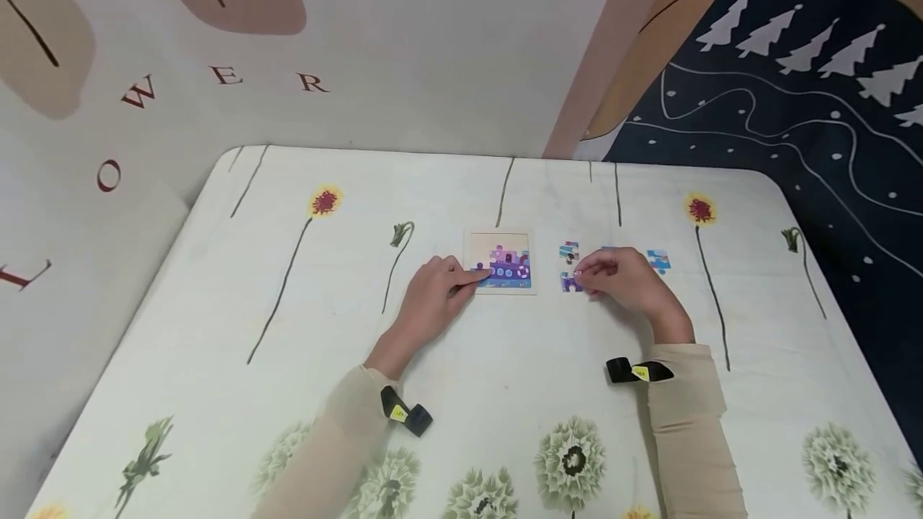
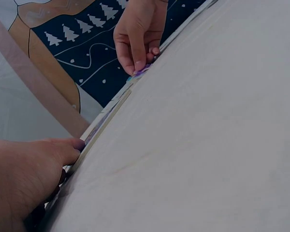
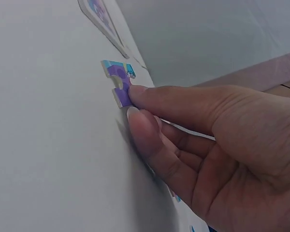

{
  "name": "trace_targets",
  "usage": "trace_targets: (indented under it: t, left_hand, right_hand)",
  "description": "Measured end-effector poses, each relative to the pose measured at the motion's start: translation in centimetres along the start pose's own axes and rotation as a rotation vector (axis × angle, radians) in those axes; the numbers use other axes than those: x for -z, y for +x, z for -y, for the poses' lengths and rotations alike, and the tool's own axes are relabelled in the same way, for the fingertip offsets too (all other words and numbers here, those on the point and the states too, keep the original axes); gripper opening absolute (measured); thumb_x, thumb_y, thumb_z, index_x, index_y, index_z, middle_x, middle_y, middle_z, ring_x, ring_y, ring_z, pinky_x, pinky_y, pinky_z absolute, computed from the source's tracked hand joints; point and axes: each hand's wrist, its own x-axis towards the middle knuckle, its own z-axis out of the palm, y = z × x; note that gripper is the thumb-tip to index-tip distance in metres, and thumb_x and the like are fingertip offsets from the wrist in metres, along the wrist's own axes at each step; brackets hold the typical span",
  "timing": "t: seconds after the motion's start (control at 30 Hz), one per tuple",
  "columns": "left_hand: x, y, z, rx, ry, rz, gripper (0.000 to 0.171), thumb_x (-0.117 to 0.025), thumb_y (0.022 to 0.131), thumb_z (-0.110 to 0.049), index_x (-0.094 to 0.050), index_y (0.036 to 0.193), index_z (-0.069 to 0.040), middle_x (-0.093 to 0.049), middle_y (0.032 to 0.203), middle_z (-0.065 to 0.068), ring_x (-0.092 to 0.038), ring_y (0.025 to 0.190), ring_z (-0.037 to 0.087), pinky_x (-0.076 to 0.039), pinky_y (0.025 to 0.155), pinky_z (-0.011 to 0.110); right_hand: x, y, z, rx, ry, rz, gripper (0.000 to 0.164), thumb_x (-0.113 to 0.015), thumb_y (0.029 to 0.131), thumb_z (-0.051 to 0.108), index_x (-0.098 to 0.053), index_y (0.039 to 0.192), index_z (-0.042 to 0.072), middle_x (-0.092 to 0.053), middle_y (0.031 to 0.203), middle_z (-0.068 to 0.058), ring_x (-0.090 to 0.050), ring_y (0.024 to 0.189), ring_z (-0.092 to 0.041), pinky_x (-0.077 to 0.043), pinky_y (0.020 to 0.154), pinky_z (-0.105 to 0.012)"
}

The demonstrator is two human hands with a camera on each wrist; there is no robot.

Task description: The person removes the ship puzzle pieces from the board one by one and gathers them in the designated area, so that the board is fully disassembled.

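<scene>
My left hand (image 1: 433, 299) reaches the left side of a shallow square puzzle board (image 1: 497, 295), its extended index finger touching the pieces there. Inside the board, several joined pieces form a pink and purple ship on blue water (image 1: 508, 267); bare wood shows along the top. To the right of the board, my right hand (image 1: 623, 283) pinches a purple puzzle piece (image 3: 120, 82) with a light blue edge between thumb and index finger. In the right wrist view this piece is tilted close over the tabletop. The underside of my left hand is hidden.
A loose puzzle piece (image 1: 569, 250) lies just beyond the right hand's fingertips, and a blue one (image 1: 658, 260) lies right of the hand. Another piece (image 1: 608, 248) is mostly hidden behind it. The white flowered tabletop (image 1: 433, 183) meets a decorated wall at its far edge.
</scene>
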Motion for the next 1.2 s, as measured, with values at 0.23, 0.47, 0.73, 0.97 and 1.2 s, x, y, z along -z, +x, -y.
trace_targets:
  t: [0.23, 0.47, 0.73, 0.97, 1.2]
  left_hand:
    - [-0.1, 0.0, 0.0, 0.000, -0.003, -0.010, 0.025, -0.073, 0.098, -0.013, -0.079, 0.120, -0.021, -0.052, 0.078, -0.005, -0.039, 0.072, 0.016, -0.033, 0.066, 0.029]
    - [0.1, 0.1, 0.1, 0.002, 0.006, -0.009, 0.025, -0.072, 0.098, -0.013, -0.079, 0.121, -0.022, -0.052, 0.078, -0.005, -0.039, 0.072, 0.016, -0.033, 0.066, 0.030]
    - [0.4, 0.1, 0.3, -0.014, 0.014, -0.009, 0.026, -0.072, 0.098, -0.012, -0.079, 0.120, -0.022, -0.051, 0.077, -0.005, -0.039, 0.072, 0.016, -0.032, 0.066, 0.028]
    - [0.3, 0.0, 0.3, -0.004, 0.019, -0.011, 0.026, -0.073, 0.097, -0.013, -0.080, 0.120, -0.023, -0.049, 0.076, -0.006, -0.038, 0.071, 0.016, -0.032, 0.065, 0.028]
    - [-0.1, -0.3, 0.3, -0.035, 0.017, -0.018, 0.025, -0.072, 0.098, -0.014, -0.080, 0.120, -0.023, -0.049, 0.075, -0.005, -0.039, 0.069, 0.015, -0.033, 0.064, 0.028]
  right_hand:
    - [-0.1, -0.1, 0.0, 0.003, -0.016, -0.008, 0.014, -0.071, 0.098, 0.007, -0.074, 0.110, 0.001, -0.070, 0.086, -0.011, -0.067, 0.075, -0.022, -0.054, 0.074, -0.029]
    - [-0.4, 0.1, 0.2, 0.000, -0.001, -0.027, 0.015, -0.071, 0.097, 0.005, -0.073, 0.111, -0.001, -0.067, 0.090, -0.012, -0.067, 0.073, -0.021, -0.055, 0.071, -0.027]
    - [-1.2, 0.5, 2.4, 0.092, -0.130, -0.058, 0.020, -0.072, 0.095, 0.002, -0.072, 0.114, -0.002, -0.067, 0.099, -0.014, -0.063, 0.080, -0.022, -0.053, 0.070, -0.030]
    - [-3.2, 2.1, 6.4, 0.190, -0.158, -0.021, 0.022, -0.071, 0.097, 0.005, -0.073, 0.119, 0.003, -0.065, 0.098, -0.011, -0.060, 0.079, -0.024, -0.051, 0.065, -0.033]
    - [-6.2, 3.7, 8.2, 0.222, -0.074, 0.075, 0.026, -0.075, 0.093, 0.004, -0.072, 0.119, 0.001, -0.066, 0.095, -0.011, -0.058, 0.082, -0.022, -0.049, 0.071, -0.031]
